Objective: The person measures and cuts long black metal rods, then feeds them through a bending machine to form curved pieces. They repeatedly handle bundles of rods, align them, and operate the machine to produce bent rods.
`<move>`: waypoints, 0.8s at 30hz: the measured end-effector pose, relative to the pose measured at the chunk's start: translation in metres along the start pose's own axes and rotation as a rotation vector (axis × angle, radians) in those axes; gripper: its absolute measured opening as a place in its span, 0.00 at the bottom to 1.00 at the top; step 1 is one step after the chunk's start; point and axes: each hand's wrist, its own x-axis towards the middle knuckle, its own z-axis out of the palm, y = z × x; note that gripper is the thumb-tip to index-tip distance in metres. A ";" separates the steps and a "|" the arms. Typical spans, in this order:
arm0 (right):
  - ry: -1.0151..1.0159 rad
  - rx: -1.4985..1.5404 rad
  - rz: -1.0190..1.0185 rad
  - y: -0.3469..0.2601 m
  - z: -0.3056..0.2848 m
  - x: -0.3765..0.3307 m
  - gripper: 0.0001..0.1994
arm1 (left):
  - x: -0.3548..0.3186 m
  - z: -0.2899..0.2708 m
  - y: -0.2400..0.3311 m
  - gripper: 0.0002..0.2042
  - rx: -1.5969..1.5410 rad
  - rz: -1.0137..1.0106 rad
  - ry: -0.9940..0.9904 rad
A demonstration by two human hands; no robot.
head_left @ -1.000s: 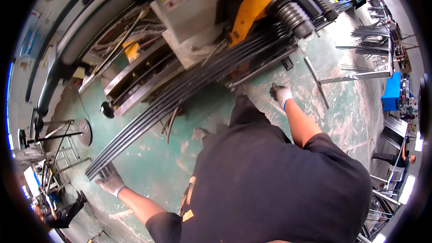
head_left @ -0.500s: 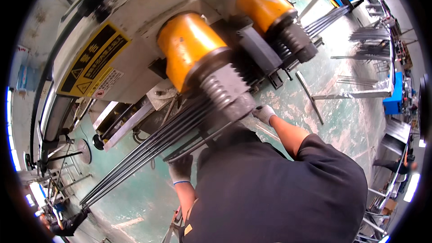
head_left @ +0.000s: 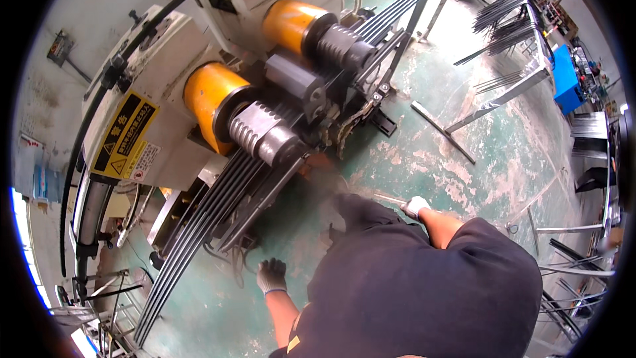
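Note:
My left hand (head_left: 272, 276), in a pale work glove with dark fingertips, is loosely closed with nothing visible in it. It hangs over the floor, apart from the bundle of long dark metal tubes (head_left: 177, 266) in the machine. On the other side of my body, my right hand (head_left: 416, 207), also gloved, has its fingers closed. A thin pale rod-like piece (head_left: 389, 198) runs up to its fingers; whether it is gripped or lies behind is unclear. In front stands the machine with two orange cylinders (head_left: 215, 103) and ribbed metal heads (head_left: 268, 134) above the tubes.
A metal bar (head_left: 235, 215) lies along the machine's near edge. A rectangular tube (head_left: 442, 132) lies on the green, worn floor (head_left: 377, 166). At the right stand a rack (head_left: 500, 101) with dark rods and a blue box (head_left: 566, 79). A warning label (head_left: 126, 136) marks the machine's side.
Both hands have drawn back from the machine: the left from the near bar, the right from beside the ribbed head. My view has shifted, showing more floor between my body and the machine.

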 end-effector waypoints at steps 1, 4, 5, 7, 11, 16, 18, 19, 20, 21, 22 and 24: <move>-0.016 0.011 -0.011 0.006 0.003 -0.001 0.31 | 0.006 -0.011 -0.009 0.10 -0.124 -0.032 0.038; -0.025 0.037 -0.029 0.010 0.000 0.006 0.32 | 0.041 -0.084 -0.030 0.10 -0.623 -0.094 -0.185; -0.020 0.034 -0.052 0.003 -0.003 0.016 0.30 | 0.057 -0.130 -0.037 0.10 -0.890 -0.156 -0.403; 0.041 0.035 -0.070 -0.004 -0.009 0.027 0.28 | 0.043 -0.080 -0.026 0.10 -0.535 -0.004 -0.097; 0.245 0.151 -0.221 -0.041 -0.088 0.032 0.25 | 0.000 -0.015 0.007 0.12 -0.379 0.176 -0.048; 0.730 0.484 -0.252 -0.073 -0.253 0.040 0.21 | -0.051 0.050 0.055 0.17 -0.369 0.421 -0.071; 0.917 0.558 -0.315 -0.077 -0.332 0.046 0.21 | -0.074 0.076 0.075 0.19 -0.367 0.513 -0.078; 0.998 0.629 -0.333 -0.078 -0.367 0.048 0.21 | -0.087 0.087 0.085 0.20 -0.368 0.558 -0.082; 0.991 0.695 -0.354 -0.096 -0.404 0.018 0.22 | -0.103 0.092 0.093 0.21 -0.381 0.613 -0.071; 0.996 0.700 -0.431 -0.111 -0.437 -0.027 0.23 | -0.118 0.098 0.103 0.22 -0.387 0.668 -0.066; 1.010 0.711 -0.498 -0.121 -0.464 -0.054 0.24 | -0.131 0.108 0.114 0.23 -0.390 0.710 -0.067; 1.180 0.585 -0.601 -0.133 -0.506 -0.042 0.24 | -0.155 0.130 0.137 0.25 -0.385 0.793 -0.076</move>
